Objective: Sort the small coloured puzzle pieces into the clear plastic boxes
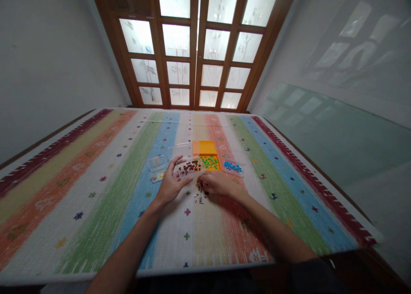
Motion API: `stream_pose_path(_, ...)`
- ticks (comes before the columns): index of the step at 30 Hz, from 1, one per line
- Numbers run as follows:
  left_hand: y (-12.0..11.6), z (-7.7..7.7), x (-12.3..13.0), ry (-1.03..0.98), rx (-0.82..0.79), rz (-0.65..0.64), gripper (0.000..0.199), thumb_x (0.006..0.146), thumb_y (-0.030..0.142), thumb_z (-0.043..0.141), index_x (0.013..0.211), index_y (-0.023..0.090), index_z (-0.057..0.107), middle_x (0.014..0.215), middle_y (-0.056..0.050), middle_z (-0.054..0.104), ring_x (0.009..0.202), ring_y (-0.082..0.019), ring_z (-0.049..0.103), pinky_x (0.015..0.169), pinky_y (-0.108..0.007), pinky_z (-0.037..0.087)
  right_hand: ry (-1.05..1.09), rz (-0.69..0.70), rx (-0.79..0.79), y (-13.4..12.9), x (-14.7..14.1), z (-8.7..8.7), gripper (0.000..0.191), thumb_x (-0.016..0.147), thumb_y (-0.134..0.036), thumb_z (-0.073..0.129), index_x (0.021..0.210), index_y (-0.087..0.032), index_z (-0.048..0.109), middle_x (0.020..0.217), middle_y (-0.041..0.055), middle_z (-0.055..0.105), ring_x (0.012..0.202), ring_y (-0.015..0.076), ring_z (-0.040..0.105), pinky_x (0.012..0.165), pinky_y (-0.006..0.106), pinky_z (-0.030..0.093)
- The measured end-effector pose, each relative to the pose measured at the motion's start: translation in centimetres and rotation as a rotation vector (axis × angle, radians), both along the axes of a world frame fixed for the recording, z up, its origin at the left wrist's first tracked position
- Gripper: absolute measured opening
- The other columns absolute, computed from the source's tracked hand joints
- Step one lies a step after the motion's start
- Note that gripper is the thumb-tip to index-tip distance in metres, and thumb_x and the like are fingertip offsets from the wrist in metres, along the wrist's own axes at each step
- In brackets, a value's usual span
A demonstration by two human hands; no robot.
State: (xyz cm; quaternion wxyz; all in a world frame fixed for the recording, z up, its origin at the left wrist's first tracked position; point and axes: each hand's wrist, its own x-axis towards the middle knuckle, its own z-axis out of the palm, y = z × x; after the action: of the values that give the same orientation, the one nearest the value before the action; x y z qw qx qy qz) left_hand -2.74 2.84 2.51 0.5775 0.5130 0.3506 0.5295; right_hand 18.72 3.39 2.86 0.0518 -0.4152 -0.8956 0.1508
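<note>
My left hand grips the left end of a clear plastic box, thumb along the near side and fingers behind. Inside the box lie many small dark brown pieces. Just right of the box's near edge is my right hand, its fingers pinched together low over the cloth. Whatever is between those fingertips is too small to make out. Small dark and silvery pieces lie loose on the cloth right below the right fingers.
Behind the held box stands an open orange box with green pieces. To its right is a clear box of blue pieces. At left sits an open clear box with yellow pieces. A striped cloth covers the table.
</note>
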Motion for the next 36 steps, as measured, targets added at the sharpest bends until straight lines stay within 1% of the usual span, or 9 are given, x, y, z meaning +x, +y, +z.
stream_pose_path(4,0.01,0.02,0.04,-0.001,0.007,0.004,0.078,0.067,0.022,0.087,0.134,0.026,0.048,0.137,-0.009,0.052,0.113,-0.024,0.069,0.104,-0.044,0.055,0.006,0.015,0.013,-0.02,0.07,-0.16,0.026,0.086,-0.008,0.057,0.104,-0.016,0.073,0.106,0.0103,0.075,0.092,0.0197,0.067,0.072,0.025,0.044)
stream_pose_path(9,-0.05,0.11,0.04,-0.002,0.009,0.002,0.077,0.067,0.021,0.087,0.134,0.026,0.049,0.136,-0.009,0.053,0.113,-0.025,0.069,0.105,-0.045,0.055,0.025,0.040,0.010,-0.09,-0.01,-0.37,0.025,0.084,-0.003,0.055,0.098,-0.015,0.073,0.097,0.0092,0.074,0.086,0.0179,0.065,0.071,0.024,0.043)
stream_pose_path(11,-0.07,0.14,0.02,0.003,0.008,0.002,0.078,0.067,0.021,0.087,0.135,0.026,0.049,0.136,-0.009,0.053,0.112,-0.025,0.069,0.105,-0.045,0.055,0.030,0.045,0.015,-0.21,-0.01,-0.44,0.024,0.084,-0.003,0.055,0.097,-0.015,0.072,0.097,0.0094,0.073,0.085,0.0177,0.065,0.071,0.024,0.043)
stream_pose_path(19,0.00,0.12,-0.05,0.012,0.009,-0.007,0.078,0.068,0.021,0.087,0.135,0.026,0.048,0.138,-0.009,0.053,0.113,-0.024,0.070,0.104,-0.044,0.055,0.019,0.053,0.001,-0.71,0.14,-0.77,0.023,0.081,-0.007,0.061,0.101,-0.013,0.068,0.101,0.0110,0.071,0.090,0.0201,0.064,0.078,0.028,0.048)
stream_pose_path(29,-0.02,0.17,-0.04,0.011,0.014,-0.001,0.077,0.067,0.020,0.086,0.134,0.026,0.048,0.137,-0.009,0.054,0.115,-0.024,0.069,0.104,-0.043,0.056,0.052,0.035,-0.004,-0.61,0.23,-0.93,0.022,0.081,-0.008,0.061,0.101,-0.015,0.065,0.097,0.0087,0.071,0.087,0.0185,0.064,0.076,0.027,0.048)
stream_pose_path(33,-0.05,0.28,-0.05,0.020,0.015,0.005,0.076,0.068,0.021,0.086,0.134,0.026,0.050,0.138,-0.009,0.055,0.116,-0.025,0.068,0.104,-0.044,0.056,0.091,0.042,-0.011,-0.63,0.47,-0.69,0.020,0.085,-0.009,0.060,0.103,-0.015,0.066,0.099,0.0091,0.072,0.088,0.0188,0.065,0.077,0.027,0.048)
stream_pose_path(36,-0.05,0.31,-0.04,0.017,0.022,0.005,0.076,0.068,0.022,0.087,0.134,0.026,0.051,0.137,-0.010,0.055,0.116,-0.026,0.068,0.104,-0.045,0.056,0.086,0.070,-0.025,-0.57,0.83,-0.37,0.020,0.088,-0.011,0.058,0.106,-0.015,0.067,0.104,0.0103,0.072,0.091,0.0191,0.066,0.078,0.028,0.048)
